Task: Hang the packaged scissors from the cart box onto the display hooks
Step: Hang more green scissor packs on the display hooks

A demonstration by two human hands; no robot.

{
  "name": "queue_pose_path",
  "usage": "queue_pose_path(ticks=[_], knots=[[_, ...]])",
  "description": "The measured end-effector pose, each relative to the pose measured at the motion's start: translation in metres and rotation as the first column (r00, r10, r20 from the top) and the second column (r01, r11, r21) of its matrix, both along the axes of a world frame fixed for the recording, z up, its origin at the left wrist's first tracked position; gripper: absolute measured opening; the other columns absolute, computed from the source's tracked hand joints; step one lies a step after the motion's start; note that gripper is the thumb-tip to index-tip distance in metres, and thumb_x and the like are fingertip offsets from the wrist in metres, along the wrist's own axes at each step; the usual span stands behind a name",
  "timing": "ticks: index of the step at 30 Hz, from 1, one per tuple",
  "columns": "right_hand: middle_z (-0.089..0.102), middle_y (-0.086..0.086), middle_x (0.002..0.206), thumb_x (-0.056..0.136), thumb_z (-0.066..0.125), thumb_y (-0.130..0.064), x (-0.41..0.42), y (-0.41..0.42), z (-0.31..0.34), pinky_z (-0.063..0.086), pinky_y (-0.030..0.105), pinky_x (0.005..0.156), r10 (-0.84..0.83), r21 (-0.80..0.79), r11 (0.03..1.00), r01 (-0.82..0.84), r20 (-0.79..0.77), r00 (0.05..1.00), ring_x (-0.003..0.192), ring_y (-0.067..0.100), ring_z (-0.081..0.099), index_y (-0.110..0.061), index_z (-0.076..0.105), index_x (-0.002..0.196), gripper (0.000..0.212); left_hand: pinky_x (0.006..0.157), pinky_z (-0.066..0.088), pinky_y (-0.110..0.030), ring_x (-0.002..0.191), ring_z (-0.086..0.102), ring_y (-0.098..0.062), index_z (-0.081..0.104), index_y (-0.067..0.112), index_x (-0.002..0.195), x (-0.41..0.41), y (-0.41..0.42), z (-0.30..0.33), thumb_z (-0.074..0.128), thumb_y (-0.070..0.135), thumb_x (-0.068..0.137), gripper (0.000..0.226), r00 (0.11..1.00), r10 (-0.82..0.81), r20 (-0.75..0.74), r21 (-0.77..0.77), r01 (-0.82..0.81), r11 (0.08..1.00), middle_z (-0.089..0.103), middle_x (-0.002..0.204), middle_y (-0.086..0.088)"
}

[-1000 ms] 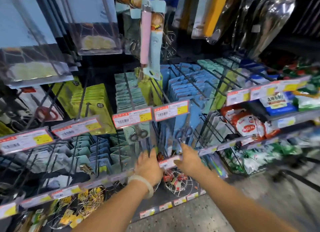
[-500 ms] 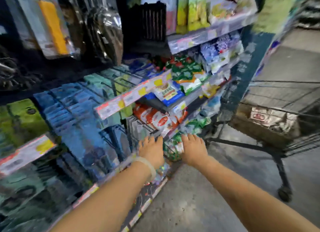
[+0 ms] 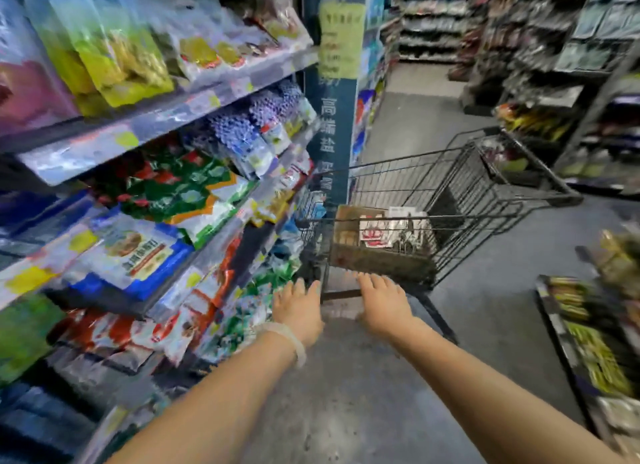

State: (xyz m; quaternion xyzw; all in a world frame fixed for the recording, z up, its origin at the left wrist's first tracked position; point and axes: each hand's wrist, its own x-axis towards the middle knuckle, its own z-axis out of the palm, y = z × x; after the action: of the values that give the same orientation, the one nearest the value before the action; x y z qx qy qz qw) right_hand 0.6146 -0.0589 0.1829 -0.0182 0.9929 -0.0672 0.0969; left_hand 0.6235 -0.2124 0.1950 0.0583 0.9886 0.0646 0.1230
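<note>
Head view: cardboard box point(image 3: 374, 255) sits inside the wire shopping cart point(image 3: 485, 200) at centre frame, just right of the shelving end. Packaged scissors point(image 3: 398, 231) stand upright in the box as pale packs with red print; motion blur hides their detail. The box lies above and beyond both hands in the frame, apart from them, with the cart's wire wall between.

Left hand point(image 3: 299, 311) is at lower centre, palm down, fingers straight and slightly spread, holding nothing. A pale bangle point(image 3: 291, 339) circles its wrist. The forearm runs from the bottom left of the frame up to the hand.

Right hand point(image 3: 382, 302) is just right of the left hand, at about the same height, palm down, fingers extended toward the cart's lower edge, holding nothing. Whether its fingertips touch the cart frame cannot be told. The forearm enters from the bottom right corner.

Shelves point(image 3: 166, 117) fill the left half of the frame, stocked with blurred bagged goods in green, blue, red and yellow. A dark blue pillar point(image 3: 332, 124) with pale characters stands at upper centre, behind the cart. Grey floor point(image 3: 485, 307) occupies the lower right, and more stocked shelving lines the aisle at upper right.
</note>
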Motion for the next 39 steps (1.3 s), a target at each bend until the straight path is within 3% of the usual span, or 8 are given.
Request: queue_pose_path(ticks=[12,17,23,32,39], knots=[[0.039,0.011,0.140,0.083,0.057,-0.022,-0.182,0.082,-0.025,0.031,0.043,0.109,-0.187,0.017,0.982,0.186,0.037,0.982,0.132,0.032,0.033,-0.015,0.032,0.138,0.061,0.119,0.014,-0.047,0.145,0.012,-0.031,0.023,0.018,0.145,-0.215,0.086,-0.015,0.056,0.030,0.088,0.067,0.978,-0.209,0.030,0.049,0.207,0.977,0.016,0.156,-0.012],[0.043,0.010,0.139,0.085,0.058,-0.032,-0.280,0.102,-0.013,0.035,0.041,0.108,-0.235,-0.051,0.971,0.234,-0.012,0.972,0.129,0.030,0.039,-0.015,0.036,0.137,0.059,0.116,0.021,-0.044,0.138,0.026,-0.031,0.031,0.018,0.139,-0.319,0.102,-0.001,0.056,0.032,0.088,0.059,0.973,-0.232,0.005,0.075,0.231,0.970,0.029,0.149,-0.011],[0.048,0.010,0.134,0.085,0.057,-0.038,-0.342,0.132,-0.033,0.039,0.039,0.104,-0.290,-0.065,0.954,0.294,0.072,0.954,0.123,0.028,0.045,-0.016,0.041,0.133,0.055,0.112,0.027,-0.044,0.133,0.032,-0.031,0.034,0.019,0.137,-0.396,0.122,-0.022,0.058,0.036,0.085,0.060,0.961,-0.259,0.091,0.024,0.258,0.966,0.035,0.143,-0.010],[0.045,0.010,0.138,0.085,0.061,-0.032,-0.486,0.191,-0.075,0.040,0.040,0.105,-0.242,-0.091,0.959,0.267,0.219,0.945,0.126,0.027,0.043,-0.015,0.037,0.136,0.059,0.114,0.027,-0.042,0.138,0.028,-0.030,0.028,0.017,0.143,-0.523,0.170,-0.075,0.057,0.033,0.087,0.065,0.957,-0.140,0.254,0.056,0.130,0.990,0.030,0.149,-0.010],[0.043,0.012,0.139,0.091,0.055,-0.024,-0.555,0.230,-0.121,0.038,0.038,0.105,-0.199,-0.197,0.933,0.302,0.415,0.888,0.128,0.027,0.042,-0.015,0.035,0.139,0.052,0.112,0.032,-0.041,0.137,0.032,-0.030,0.028,0.015,0.144,-0.585,0.206,-0.122,0.060,0.029,0.088,0.066,0.880,-0.030,0.474,0.073,-0.005,0.997,0.030,0.148,-0.010]])
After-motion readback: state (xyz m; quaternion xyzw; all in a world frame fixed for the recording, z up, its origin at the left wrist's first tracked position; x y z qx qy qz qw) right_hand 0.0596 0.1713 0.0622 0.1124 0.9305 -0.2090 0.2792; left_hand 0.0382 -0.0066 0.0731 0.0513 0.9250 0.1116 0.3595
